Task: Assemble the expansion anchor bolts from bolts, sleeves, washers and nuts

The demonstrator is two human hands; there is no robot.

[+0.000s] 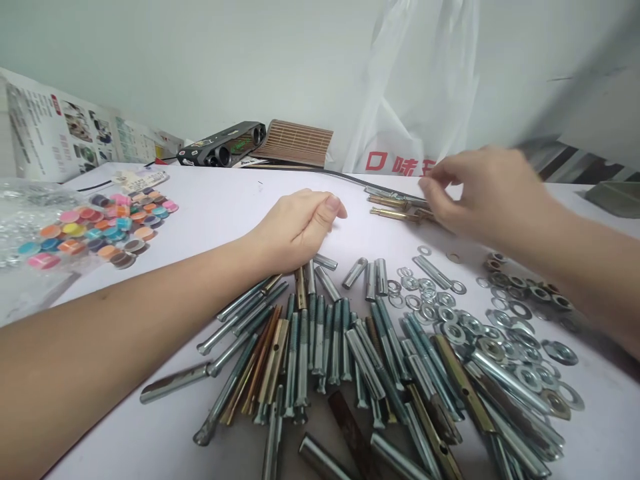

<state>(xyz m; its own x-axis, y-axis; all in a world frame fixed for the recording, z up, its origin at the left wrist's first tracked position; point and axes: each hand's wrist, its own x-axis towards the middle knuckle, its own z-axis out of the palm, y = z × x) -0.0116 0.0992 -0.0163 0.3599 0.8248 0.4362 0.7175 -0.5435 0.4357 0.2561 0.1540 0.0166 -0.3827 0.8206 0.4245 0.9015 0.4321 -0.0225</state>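
Many metal bolts and sleeves (303, 360), silver, brass and rusty, lie heaped at the near middle of the white table. My left hand (305, 227) rests just behind them, its fingers curled together; whether they hold anything is hidden. Over the back right, my right hand (475, 187) has thumb and forefinger bent towards each other with a gap between them and nothing visible there. It is beside a small group of assembled bolts (395, 215). Washers (453, 332) and nuts (540, 293) spread to the right of the heap.
Colourful discs (95, 230) in clear plastic lie at the left. Along the back are a black device (223, 145), a slatted brown mat (295, 141), a dark cable (350, 179) and a hanging white plastic bag (415, 100). Printed paper (75, 133) stands at the left wall.
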